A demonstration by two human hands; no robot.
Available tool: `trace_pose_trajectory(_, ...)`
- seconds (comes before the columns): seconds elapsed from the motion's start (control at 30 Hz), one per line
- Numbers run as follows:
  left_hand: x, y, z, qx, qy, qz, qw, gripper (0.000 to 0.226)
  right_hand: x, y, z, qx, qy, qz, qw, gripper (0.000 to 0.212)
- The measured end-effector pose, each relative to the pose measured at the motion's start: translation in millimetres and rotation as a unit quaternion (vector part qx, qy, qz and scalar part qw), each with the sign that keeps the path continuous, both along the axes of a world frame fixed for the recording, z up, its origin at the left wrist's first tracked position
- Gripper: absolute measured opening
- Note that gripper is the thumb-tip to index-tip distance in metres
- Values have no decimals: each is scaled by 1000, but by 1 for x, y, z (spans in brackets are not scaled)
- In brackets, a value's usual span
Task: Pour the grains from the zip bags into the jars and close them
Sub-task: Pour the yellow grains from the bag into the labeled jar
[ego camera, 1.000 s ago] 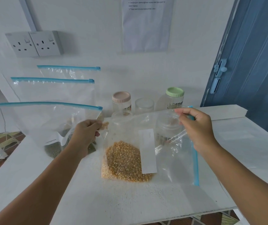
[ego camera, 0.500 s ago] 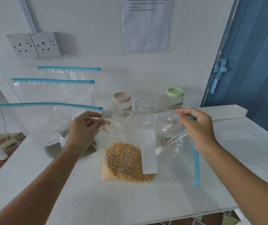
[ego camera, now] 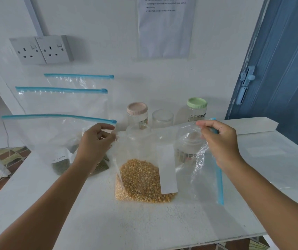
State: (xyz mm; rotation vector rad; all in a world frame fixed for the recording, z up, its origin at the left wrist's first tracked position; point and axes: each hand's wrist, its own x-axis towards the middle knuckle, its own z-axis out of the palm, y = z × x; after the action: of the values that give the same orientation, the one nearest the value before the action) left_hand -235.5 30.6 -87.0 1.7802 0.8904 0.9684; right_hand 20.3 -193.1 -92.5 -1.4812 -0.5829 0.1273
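Corn bag [ego camera: 189, 170]: clear zip bag standing on the table, blue zip strip hanging down its right side, yellow kernels heaped in its lower left corner, white label on the front. Three more zip bags [ego camera: 59, 134] stand left of it, zips closed. Behind it: pink-lidded jar [ego camera: 137, 112], lidless jar [ego camera: 162, 118], green-lidded jar [ego camera: 197, 109]. Two further jars show through the bag.

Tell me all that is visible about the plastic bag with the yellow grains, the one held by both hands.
The bag with yellow grains is clear, thin, crinkled plastic with a white label strip on its front and a blue zip strip that hangs down its right side. Its bottom rests on the white table, where the yellow grains lie heaped in the lower left corner. The left hand pinches its upper left edge; the right hand grips the upper right edge at the zip. Jars show through it.
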Motion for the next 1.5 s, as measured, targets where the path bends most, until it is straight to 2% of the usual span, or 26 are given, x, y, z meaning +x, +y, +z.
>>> trace_pose_trajectory(0.17, -1, 4, -5, -45, 19, -11, 999, 16, 0, 0, 0, -7, -1, 3, 1000, 26)
trace_pose_trajectory(0.33, 2, 1, -2, 35, -39, 25, 998, 18, 2, 1, 0, -2, -4, -3, 1000, 26)
trace_pose_trajectory(0.5, 9, 6, -8, -34, -12, -9, 999, 7, 1, 1, 0, -9, -3, 5, 1000, 27)
trace_pose_trajectory(0.6, 8, 9, -9, -60, -5, -33, 998, 14, 0, 0, 0, -5, -10, 5, 1000, 27)
trace_pose_trajectory(0.67, 8, 8, -9, -51, -15, -26, 998, 13, 1, 0, 2, -4, -13, 6, 1000, 27)
trace_pose_trajectory(0.83, 8, 2, -9, -14, -30, -4, 999, 29, 1, -4, 2, 4, -9, -2, 1000, 28)
trace_pose_trajectory(0.97, 6, 3, -6, -38, -19, -2, 999, 13, -1, -4, 2, 1, -5, 0, 1000, 27)
trace_pose_trajectory(1.17, 4, 2, -8, 38, 2, -9, 999, 17, -3, -6, 3, 2, -6, 3, 1000, 26)
trace_pose_trajectory(1.33, -7, 3, -16, -25, -8, -90, 996, 20, -4, -9, 1, -3, -7, 3, 1000, 28)
trace_pose_trajectory(1.5, -8, -5, -15, 26, -69, -19, 997, 13, -6, -9, 4, 8, -15, 3, 1000, 29)
